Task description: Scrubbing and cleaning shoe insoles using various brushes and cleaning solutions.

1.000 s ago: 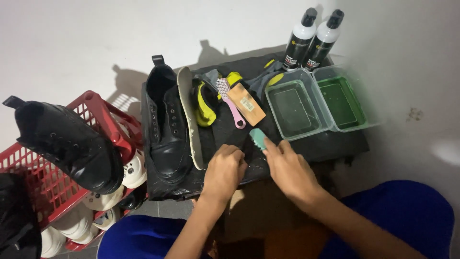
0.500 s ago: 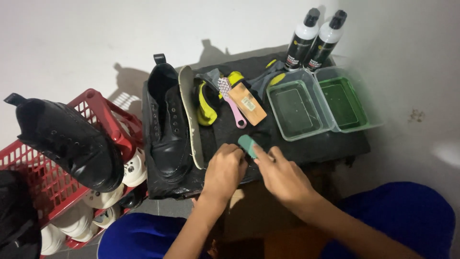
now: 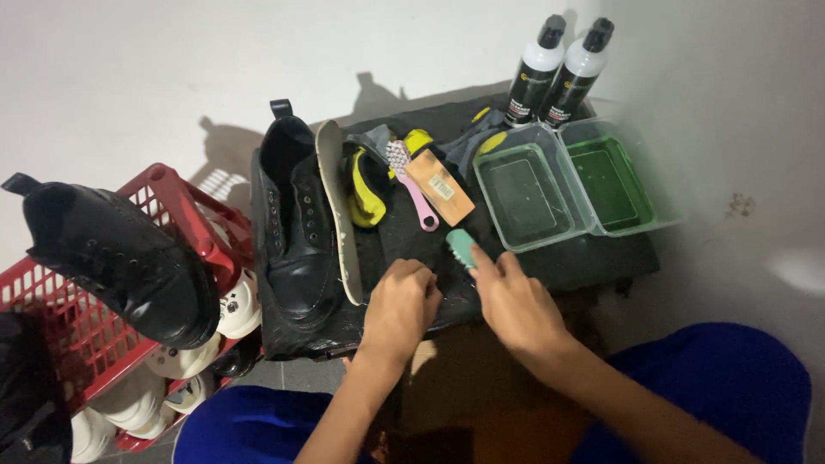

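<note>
Teal scrubbing block (image 3: 461, 247) sits pinched in the right hand (image 3: 516, 305) fingers near the front edge of the dark mat (image 3: 593, 253), tilted for rubbing. Left hand (image 3: 400, 305) presses down, fingers curled, steadying the mat. Two black-capped white bottles (image 3: 559, 73) with dark labels stand at the far right corner.

2 boots (image 3: 296, 232), 2 bottles (image 3: 559, 69), 2 tubs (image 3: 524, 193), 1 basket (image 3: 168, 193).

Bare forearms, no sleeves; left hand (image 3: 400, 302), right hand (image 3: 513, 302) without gloves or rings. Bright blue cloth trousers (image 3: 713, 378) over both knees.
</note>
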